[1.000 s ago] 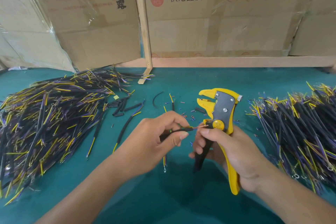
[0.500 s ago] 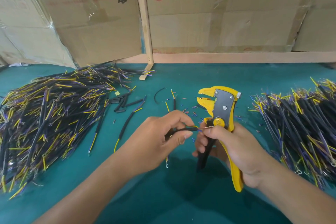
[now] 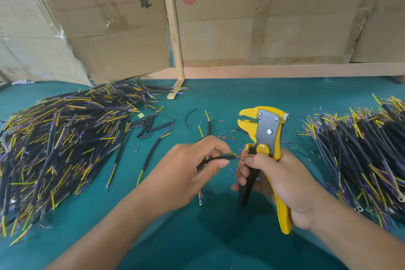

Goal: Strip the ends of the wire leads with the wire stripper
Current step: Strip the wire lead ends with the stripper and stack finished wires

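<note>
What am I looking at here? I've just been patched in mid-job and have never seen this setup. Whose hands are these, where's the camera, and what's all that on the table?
There is no machine: a person works bare-handed, and the single picture comes from a camera worn on their head, looking forward and down.

The left hand pinches one black-sleeved wire lead, its ring terminal hanging below. The right hand grips the yellow wire stripper, head pointing up, while its thumb and forefinger touch the lead's bare tips. The lead is not in the stripper's mouth.

On the green table lie two heaps of similar leads, the left pile and the right pile. Between them are a few loose leads, short black sleeve pieces and tiny insulation scraps. Cardboard boxes stand behind.
</note>
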